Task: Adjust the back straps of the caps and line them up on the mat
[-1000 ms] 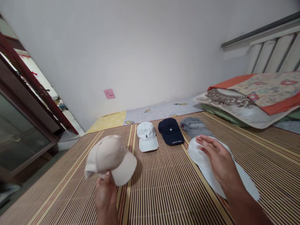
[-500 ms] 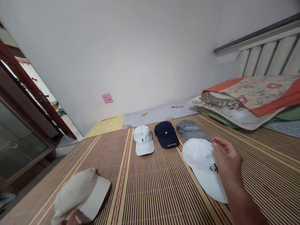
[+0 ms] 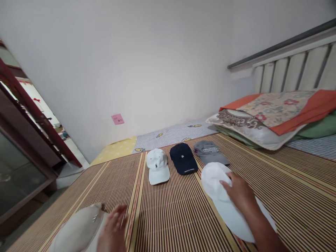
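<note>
A large white cap (image 3: 214,182) lies at the right, its brim toward the front. My right hand (image 3: 240,194) is over this cap, thumb and fingers apart on its crown. My left hand (image 3: 113,227), somewhat blurred, is raised with its fingers apart over the brim of a beige cap (image 3: 78,227) at the lower left. Farther back are a smaller white cap (image 3: 158,166) with a dark logo, a navy cap (image 3: 183,159) and a grey cap (image 3: 210,153), side by side on the striped mat (image 3: 168,213).
Pillows with a floral and orange cover (image 3: 280,108) are stacked at the back right, below a radiator (image 3: 294,71). A pink note (image 3: 117,119) is on the wall. A glass-panelled cabinet (image 3: 18,178) and a doorway are at the left.
My left hand has come up off the beige cap and moved right. My right hand has shifted left from the large white cap's edge onto its crown. The view has tilted a little.
</note>
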Demonstrator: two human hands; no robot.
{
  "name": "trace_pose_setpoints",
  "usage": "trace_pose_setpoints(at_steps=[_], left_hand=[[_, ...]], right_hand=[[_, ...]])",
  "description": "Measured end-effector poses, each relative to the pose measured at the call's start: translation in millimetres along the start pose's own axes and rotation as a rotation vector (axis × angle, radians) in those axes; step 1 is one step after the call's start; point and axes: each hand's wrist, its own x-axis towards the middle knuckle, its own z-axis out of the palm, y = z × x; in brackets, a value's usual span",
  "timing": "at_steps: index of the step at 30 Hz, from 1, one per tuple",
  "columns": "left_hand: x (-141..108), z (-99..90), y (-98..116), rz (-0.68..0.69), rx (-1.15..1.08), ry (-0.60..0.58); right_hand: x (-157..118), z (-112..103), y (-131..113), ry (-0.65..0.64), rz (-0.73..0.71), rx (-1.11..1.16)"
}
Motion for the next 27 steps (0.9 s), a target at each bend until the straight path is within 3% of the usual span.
trace_pose_setpoints(at_steps=[1, 3, 6, 9, 11, 14, 19, 25, 27], left_hand=[[-4.6, 12.0, -11.7, -0.133, 0.017, -0.052], [-18.2, 31.6, -39.5, -0.307, 0.054, -0.048], [-42.8, 48.0, -78.6, -0.424, 0.099, -0.238], [-60.3, 56.7, -96.3, -0.493, 0.057, -0.384], [-65.3, 61.9, -92.4, -0.477, -0.02, -0.424], [-67.8, 67.2, -69.2, -0.373, -0.155, -0.403], [-73.6, 58.8, -25.1, -0.226, -0.15, -0.359], [-81.8, 30.1, -1.0, -0.253, 0.049, -0.229], [-87.6, 26.8, 3.9, -0.252, 0.095, -0.268]], right_hand=[[-1.1, -1.7, -3.0, -0.022, -0.012, 0.02], [-3.8, -7.2, -14.7, -0.074, -0.038, 0.106], [-10.7, -17.4, -45.3, -0.184, -0.063, 0.383], [-22.1, -22.7, -81.2, -0.292, -0.026, 0.641], [-31.2, -20.3, -100.7, -0.385, -0.001, 0.815], [-44.7, -8.8, -119.2, -0.561, -0.013, 0.997], [-63.4, 4.1, -136.7, -0.787, -0.121, 1.009], [-64.0, -23.8, -137.1, -1.162, -0.227, 1.043], [-58.8, -31.3, -130.2, -1.126, -0.243, 1.04]])
